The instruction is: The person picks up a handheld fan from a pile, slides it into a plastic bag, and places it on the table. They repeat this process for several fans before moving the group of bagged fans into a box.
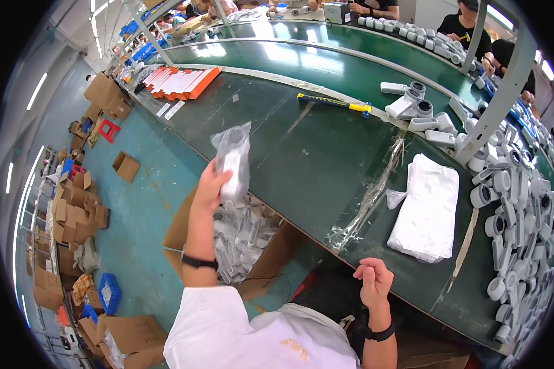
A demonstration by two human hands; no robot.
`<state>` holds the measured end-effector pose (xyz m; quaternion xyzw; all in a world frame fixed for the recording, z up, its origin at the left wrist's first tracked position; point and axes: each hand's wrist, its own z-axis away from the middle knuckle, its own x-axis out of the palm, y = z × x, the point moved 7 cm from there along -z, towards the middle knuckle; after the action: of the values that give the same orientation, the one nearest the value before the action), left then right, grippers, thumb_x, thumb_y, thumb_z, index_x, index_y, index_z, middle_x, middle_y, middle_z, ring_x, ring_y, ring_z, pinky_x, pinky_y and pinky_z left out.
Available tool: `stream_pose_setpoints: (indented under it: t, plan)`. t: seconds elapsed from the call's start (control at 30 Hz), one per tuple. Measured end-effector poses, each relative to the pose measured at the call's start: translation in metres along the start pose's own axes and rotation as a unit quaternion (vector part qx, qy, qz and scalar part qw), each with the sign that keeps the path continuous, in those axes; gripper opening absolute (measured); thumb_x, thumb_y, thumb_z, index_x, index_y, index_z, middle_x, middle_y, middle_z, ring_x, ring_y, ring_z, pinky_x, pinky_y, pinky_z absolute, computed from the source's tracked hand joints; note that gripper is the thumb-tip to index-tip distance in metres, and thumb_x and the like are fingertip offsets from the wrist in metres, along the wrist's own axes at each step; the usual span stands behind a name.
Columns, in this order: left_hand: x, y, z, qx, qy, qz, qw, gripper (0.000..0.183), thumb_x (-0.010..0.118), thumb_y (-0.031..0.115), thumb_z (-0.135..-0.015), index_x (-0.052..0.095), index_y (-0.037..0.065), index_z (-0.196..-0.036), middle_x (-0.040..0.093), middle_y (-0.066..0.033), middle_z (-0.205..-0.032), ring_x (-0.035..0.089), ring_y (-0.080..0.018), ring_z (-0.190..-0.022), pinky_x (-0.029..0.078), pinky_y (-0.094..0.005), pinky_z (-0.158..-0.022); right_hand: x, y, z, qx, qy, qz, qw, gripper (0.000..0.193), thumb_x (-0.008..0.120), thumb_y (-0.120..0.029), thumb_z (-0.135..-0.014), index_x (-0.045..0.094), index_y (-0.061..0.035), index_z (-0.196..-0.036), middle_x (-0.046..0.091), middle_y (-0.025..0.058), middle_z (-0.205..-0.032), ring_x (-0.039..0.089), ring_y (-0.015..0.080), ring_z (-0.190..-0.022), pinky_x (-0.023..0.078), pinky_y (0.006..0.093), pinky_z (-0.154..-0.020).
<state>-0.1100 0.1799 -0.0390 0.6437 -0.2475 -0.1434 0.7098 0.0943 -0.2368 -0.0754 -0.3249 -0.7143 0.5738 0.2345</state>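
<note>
left hand [210, 184] has a bagged housing [232, 163] pinched between thumb and fingers, gripped low with the ring end pointing away from the wrist. it's by the near edge of the workbench [326, 160], toward the left, with an open cardboard carton [277, 249] of jumbled bagged parts [243, 237] just below that edge. can't tell how high it's held.

tips, imo: pinch the hard body through the film, not the loose plastic, since thin film probably slides. can't see whether the bag's mouth is sealed, so i'd treat it as loose and avoid tipping it. give the carton's rim some room too, film could snag there.

right hand [375, 283] is loosely curled by the near edge, nothing visible in it, can't tell if the fingertips actually meet. good free spot, well apart from the grey housings [517, 203] heaped along the right end and just below the white bag stack [426, 209]. that loose corner of film on the stack's left side looks easy to catch, so mind it.
</note>
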Motion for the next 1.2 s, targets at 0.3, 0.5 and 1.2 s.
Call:
stream_pose_setpoints:
  t: [0.3, 0.5, 1.2]
  plan:
    - [-0.109, -0.128, 0.134, -0.284, 0.015, -0.187, 0.94, 0.068, 0.077, 0.008, -0.075, 0.043, 0.001, -0.133, 0.063, -0.0111, -0.11, 0.063, -0.0184, -0.097, 0.051, -0.0315, -0.084, 0.006, -0.01, -0.001, -0.042, -0.031, -0.019, 0.998, 0.023, 0.056, -0.019, -0.095, 0.06, 0.0036, -0.097, 0.062, 0.0058, -0.067, 0.058, 0.0101, -0.059, 0.044, 0.0223, -0.054]
    - [-0.056, -0.204, 0.086, -0.178, -0.074, -0.408, 0.893, 0.068, 0.077, 0.015, -0.075, 0.044, 0.002, -0.132, 0.065, -0.0177, -0.108, 0.063, -0.0302, -0.101, 0.049, -0.0395, -0.088, 0.005, -0.011, 0.0, -0.031, -0.031, 0.009, 0.999, 0.03, 0.052, -0.027, -0.098, 0.06, 0.0024, -0.099, 0.062, 0.0048, -0.068, 0.055, 0.0091, -0.061, 0.042, 0.0223, -0.055]
    - [0.221, -0.035, 0.1, 0.175, -0.19, -0.226, 0.939, 0.003, 0.064, 0.0, -0.087, 0.064, 0.001, -0.09, 0.061, 0.0028, -0.082, 0.055, -0.0034, -0.073, 0.044, -0.0186, -0.066, -0.039, -0.066, 0.013, 0.01, 0.063, 0.051, 0.997, 0.014, 0.071, -0.01, -0.085, 0.067, -0.0009, -0.095, 0.067, 0.0041, -0.076, 0.06, 0.0074, -0.064, 0.05, 0.0227, -0.06]
